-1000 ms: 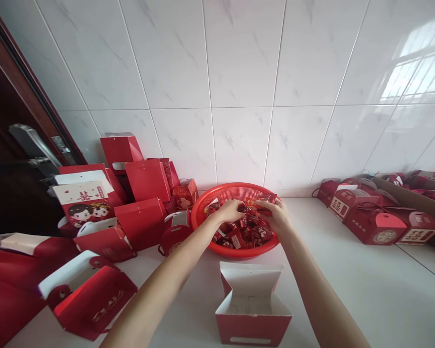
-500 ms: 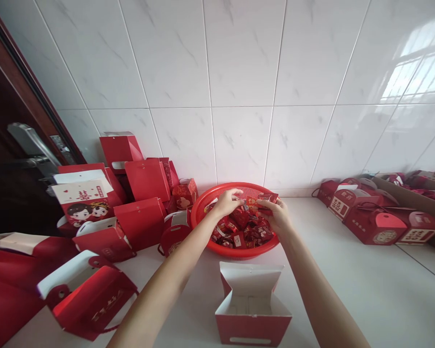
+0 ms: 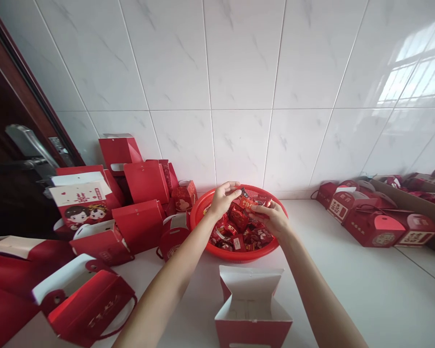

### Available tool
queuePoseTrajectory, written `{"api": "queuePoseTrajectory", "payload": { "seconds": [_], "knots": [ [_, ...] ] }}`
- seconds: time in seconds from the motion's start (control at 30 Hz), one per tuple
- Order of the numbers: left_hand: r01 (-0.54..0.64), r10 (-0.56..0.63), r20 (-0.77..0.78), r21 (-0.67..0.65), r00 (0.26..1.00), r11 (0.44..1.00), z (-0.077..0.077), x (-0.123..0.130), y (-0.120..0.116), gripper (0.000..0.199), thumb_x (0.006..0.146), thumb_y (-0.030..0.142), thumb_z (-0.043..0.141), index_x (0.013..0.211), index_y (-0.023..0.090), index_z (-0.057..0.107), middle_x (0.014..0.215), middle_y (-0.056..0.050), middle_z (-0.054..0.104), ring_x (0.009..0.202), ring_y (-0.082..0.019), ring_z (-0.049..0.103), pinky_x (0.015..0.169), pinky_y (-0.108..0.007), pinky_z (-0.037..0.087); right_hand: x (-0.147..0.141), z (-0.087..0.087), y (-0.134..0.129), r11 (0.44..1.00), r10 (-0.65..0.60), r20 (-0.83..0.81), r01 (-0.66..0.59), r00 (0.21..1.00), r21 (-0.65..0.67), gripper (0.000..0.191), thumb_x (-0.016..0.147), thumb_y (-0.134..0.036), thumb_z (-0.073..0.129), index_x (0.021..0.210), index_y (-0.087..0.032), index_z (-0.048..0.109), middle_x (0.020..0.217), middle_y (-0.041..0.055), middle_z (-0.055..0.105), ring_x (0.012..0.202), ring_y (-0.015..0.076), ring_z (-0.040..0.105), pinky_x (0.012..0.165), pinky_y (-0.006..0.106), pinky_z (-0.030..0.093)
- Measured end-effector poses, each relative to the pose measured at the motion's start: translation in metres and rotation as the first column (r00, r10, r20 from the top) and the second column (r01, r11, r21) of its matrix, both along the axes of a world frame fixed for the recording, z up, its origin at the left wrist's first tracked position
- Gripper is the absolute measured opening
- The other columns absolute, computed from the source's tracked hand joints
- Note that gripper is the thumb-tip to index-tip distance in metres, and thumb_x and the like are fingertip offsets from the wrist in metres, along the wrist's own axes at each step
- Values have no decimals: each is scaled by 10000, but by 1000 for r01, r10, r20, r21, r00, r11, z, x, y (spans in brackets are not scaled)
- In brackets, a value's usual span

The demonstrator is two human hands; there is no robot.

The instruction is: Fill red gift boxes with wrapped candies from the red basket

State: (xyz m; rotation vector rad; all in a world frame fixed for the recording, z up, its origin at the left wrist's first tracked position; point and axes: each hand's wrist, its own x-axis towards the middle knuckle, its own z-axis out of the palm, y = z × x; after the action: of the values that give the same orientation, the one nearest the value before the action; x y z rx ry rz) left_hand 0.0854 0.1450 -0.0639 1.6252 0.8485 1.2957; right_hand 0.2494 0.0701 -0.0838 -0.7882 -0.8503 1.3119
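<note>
A red plastic basket (image 3: 253, 256) holds a heap of red wrapped candies (image 3: 239, 222). Above its back left part is my left hand (image 3: 223, 199), its fingers and thumb drawn together beside the dark end of a wrapper; what lies between them is hard to make out. My right hand (image 3: 275, 220), over the basket's right side, pinches a red-and-orange wrapped candy (image 3: 247, 202) between thumb and fingers. In front of the basket, between my forearms, stands a red gift box (image 3: 253, 332) with its top open and its white inside showing.
On the left are several red gift boxes (image 3: 145, 181), some open, with one corded box (image 3: 90, 304) nearest. Patterned red boxes (image 3: 377, 224) stand at the right, beside a cardboard carton (image 3: 402, 195) of red items. White wall tiles (image 3: 239, 145) rise behind; a dark door (image 3: 14, 193) is far left.
My left hand has shifted slightly up, its fingers closer together. My right hand has come a little lower, and the candy in it has tilted. The view has moved slightly.
</note>
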Motion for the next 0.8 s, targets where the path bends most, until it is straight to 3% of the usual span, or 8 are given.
{"api": "queuePoseTrajectory", "payload": {
  "seconds": [0.23,0.43,0.6,0.8],
  "knots": [
    [78,-69,65,-151,995,985,5,2,-5,273,727,200,740,994,143,741,1116,-88,770,1079,-225,693,995,-368,523,-1,-2,1,998,-16,-22,18,1000,68,366,533,-213,927,858,-183,762,870,40,796,836,226,759,783,332,633],
    [176,-183,1,-279,983,944,14,-5,-23,238,853,407,709,887,174,744,1023,-42,767,1032,-224,696,849,-325,599,-1,-3,2,994,-9,12,8,1000,108,355,565,-204,927,885,-193,773,894,33,804,827,208,756,776,320,630],
    [128,-132,10,-339,991,932,11,-9,-33,159,892,245,677,1010,175,756,1138,-49,753,1074,-230,692,790,-301,626,-2,-2,1,996,11,64,-17,998,86,372,543,-220,939,872,-177,769,891,48,803,815,213,759,763,311,628],
    [101,-102,16,-372,995,923,5,-13,-34,266,855,133,674,1105,181,750,1171,-51,760,1129,-248,683,869,-345,621,-2,-2,-1,999,20,109,-25,994,44,372,554,-238,938,875,-164,766,820,45,791,708,181,742,666,263,617]
  ]
}}
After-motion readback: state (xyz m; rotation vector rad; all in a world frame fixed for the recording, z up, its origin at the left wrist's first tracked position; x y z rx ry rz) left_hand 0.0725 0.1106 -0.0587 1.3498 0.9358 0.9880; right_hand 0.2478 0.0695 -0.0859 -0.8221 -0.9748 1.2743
